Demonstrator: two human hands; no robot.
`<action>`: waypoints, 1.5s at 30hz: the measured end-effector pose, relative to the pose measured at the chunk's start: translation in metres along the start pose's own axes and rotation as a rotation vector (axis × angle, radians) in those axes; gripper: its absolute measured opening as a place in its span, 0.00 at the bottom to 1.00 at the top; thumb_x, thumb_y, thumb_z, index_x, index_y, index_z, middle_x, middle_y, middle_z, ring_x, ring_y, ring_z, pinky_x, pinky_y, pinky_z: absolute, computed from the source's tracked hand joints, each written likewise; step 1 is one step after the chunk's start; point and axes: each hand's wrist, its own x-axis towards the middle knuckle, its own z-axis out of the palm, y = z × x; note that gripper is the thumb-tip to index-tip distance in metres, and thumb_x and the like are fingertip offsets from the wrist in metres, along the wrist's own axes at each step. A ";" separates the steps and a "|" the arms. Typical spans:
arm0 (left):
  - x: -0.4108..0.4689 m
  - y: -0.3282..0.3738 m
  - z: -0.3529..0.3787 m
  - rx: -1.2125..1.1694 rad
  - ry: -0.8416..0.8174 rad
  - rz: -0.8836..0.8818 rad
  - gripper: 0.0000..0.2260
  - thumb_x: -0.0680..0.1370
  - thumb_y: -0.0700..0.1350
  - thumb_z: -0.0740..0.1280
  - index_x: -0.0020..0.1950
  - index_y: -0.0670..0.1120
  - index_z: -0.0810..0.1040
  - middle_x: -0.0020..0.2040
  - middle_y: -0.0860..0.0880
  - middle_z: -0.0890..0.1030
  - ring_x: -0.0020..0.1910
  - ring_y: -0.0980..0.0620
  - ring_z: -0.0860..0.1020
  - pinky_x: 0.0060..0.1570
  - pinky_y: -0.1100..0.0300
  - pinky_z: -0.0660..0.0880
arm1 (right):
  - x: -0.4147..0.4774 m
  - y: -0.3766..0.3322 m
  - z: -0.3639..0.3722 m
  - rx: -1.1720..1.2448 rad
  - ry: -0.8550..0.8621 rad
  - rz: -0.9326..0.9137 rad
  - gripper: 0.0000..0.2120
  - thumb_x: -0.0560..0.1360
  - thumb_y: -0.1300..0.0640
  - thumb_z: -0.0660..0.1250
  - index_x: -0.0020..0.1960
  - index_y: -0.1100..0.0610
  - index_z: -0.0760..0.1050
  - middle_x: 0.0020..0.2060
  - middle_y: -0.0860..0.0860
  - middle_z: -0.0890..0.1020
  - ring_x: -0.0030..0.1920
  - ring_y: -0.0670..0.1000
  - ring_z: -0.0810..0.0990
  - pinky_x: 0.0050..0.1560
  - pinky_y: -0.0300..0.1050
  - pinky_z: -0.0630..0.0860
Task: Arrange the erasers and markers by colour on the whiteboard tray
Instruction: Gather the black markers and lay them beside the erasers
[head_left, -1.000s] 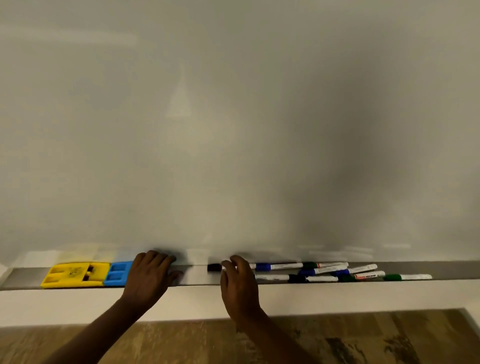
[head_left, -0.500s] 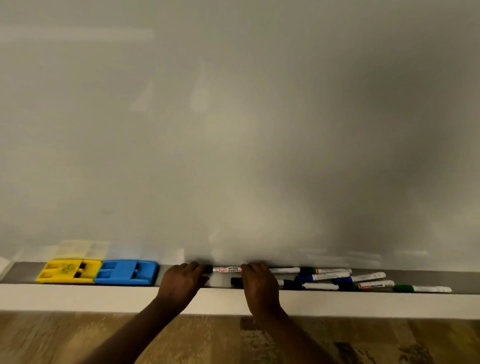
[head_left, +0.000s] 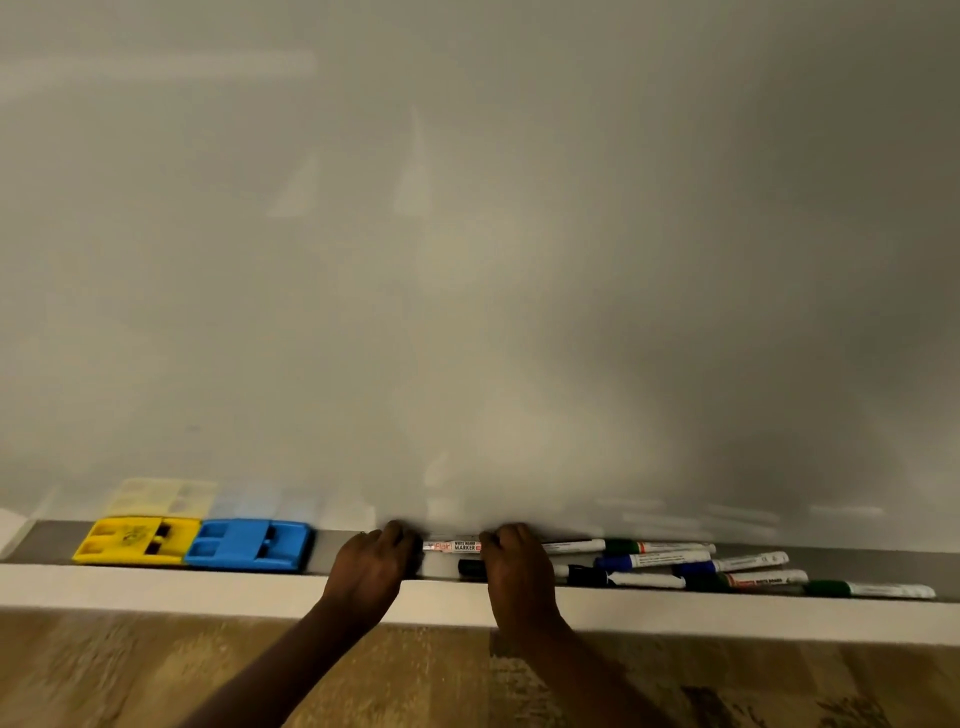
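Since the left hand (head_left: 371, 564) had moved off the blue eraser (head_left: 249, 544), which now lay uncovered against the yellow eraser (head_left: 137, 540) at the lower left of the frame, the erasers seemed settled and the work had passed to the markers. Both hands had their fingers curled on one white marker (head_left: 452, 546), the left hand at its left end and the right hand (head_left: 517, 564) on its barrel. It lay along the back of the tray (head_left: 327, 551), bridging the two hands, with the unsorted markers (head_left: 654, 561) heaped just right of the right hand.
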 end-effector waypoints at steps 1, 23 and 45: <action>-0.001 0.000 0.001 0.005 -0.013 -0.001 0.14 0.70 0.44 0.56 0.40 0.47 0.82 0.34 0.47 0.79 0.24 0.47 0.75 0.22 0.60 0.70 | 0.000 -0.002 -0.001 0.030 -0.023 0.044 0.06 0.72 0.60 0.73 0.46 0.62 0.82 0.41 0.55 0.84 0.43 0.53 0.82 0.44 0.39 0.78; -0.022 0.032 -0.049 -0.415 0.177 -0.272 0.08 0.78 0.45 0.61 0.52 0.43 0.76 0.38 0.46 0.81 0.24 0.52 0.74 0.22 0.62 0.66 | -0.013 -0.008 -0.040 0.112 0.024 -0.062 0.13 0.62 0.62 0.80 0.46 0.58 0.82 0.38 0.53 0.83 0.38 0.51 0.82 0.36 0.40 0.82; -0.096 0.062 -0.120 -1.161 0.445 -0.463 0.24 0.60 0.39 0.77 0.53 0.54 0.78 0.43 0.47 0.84 0.33 0.48 0.82 0.31 0.57 0.77 | -0.087 -0.042 -0.092 0.639 -0.163 -0.060 0.11 0.78 0.53 0.63 0.55 0.57 0.78 0.46 0.47 0.78 0.47 0.33 0.71 0.49 0.23 0.67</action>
